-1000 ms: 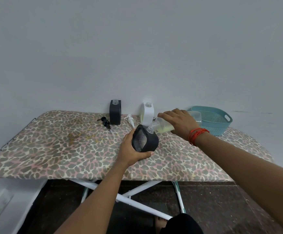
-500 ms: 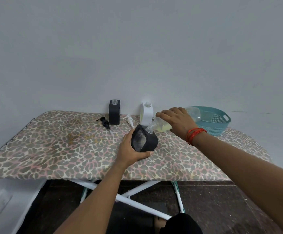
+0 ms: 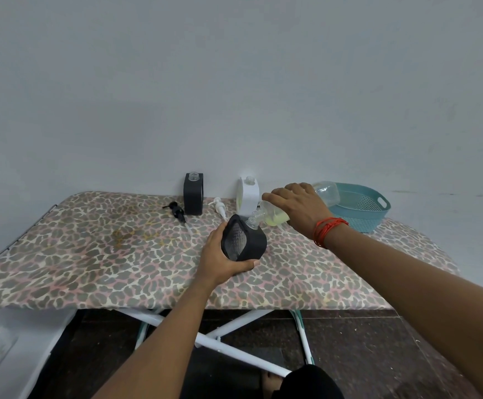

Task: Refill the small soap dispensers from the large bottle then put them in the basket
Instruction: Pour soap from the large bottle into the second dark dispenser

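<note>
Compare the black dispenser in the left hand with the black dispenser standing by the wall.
The black square soap dispenser held in the left hand is tilted under the large clear bottle's neck; the black square soap dispenser by the wall stands upright, untouched. The held one sits nearer the board's front. Both lack pumps.

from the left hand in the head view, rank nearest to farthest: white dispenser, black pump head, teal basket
1. White dispenser: just beyond the left hand, by the wall.
2. Black pump head: lying to the left, farther back.
3. Teal basket: far right.
</note>
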Available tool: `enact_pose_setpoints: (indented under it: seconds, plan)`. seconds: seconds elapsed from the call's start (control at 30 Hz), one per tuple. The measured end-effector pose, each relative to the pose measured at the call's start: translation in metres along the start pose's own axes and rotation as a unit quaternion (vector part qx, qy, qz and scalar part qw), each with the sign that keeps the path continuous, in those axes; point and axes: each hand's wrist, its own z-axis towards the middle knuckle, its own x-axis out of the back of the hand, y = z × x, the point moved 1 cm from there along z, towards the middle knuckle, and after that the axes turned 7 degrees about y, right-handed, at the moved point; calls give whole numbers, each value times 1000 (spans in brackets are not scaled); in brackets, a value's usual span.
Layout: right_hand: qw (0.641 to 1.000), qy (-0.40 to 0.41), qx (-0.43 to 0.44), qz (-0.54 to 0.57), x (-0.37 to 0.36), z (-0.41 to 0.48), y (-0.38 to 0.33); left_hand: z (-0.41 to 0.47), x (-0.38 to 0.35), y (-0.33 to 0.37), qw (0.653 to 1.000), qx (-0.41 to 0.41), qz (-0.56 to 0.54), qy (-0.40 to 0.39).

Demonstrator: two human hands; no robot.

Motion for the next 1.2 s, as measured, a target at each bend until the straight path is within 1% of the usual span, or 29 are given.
enact_pose_setpoints:
  seconds: [0.37, 1.2]
  plan:
    - [1000, -14, 1, -7, 2, 0, -2, 1, -1, -4, 1000, 6, 18, -3]
    - [999, -26, -6, -18, 6, 2, -6, 0, 0, -2, 1000, -11, 0, 9]
